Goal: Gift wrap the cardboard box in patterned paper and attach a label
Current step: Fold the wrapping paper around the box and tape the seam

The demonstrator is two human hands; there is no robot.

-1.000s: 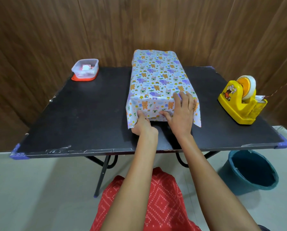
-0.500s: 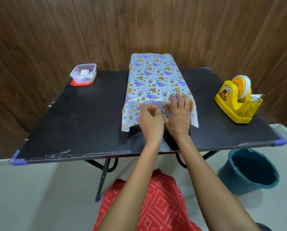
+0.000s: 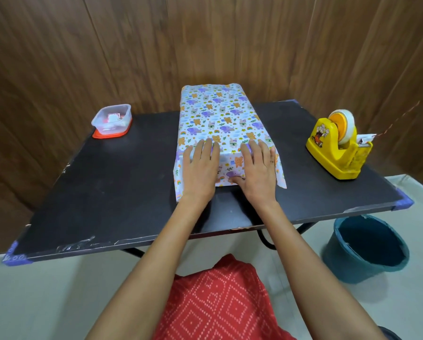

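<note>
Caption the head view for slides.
Left hand and right hand press the near edge of animal-print wrapping paper, black table beneath.

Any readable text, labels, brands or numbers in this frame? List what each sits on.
No text reads clearly.
Yellow tape dispenser: cartoon sticker, no legible words.
Clear container: red-and-white contents, too blurred.
Blue corner tape: marks, too small to read.
Patterned paper: animal pictures only.

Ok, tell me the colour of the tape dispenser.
Yellow tape dispenser, seen best in the head view.
</note>
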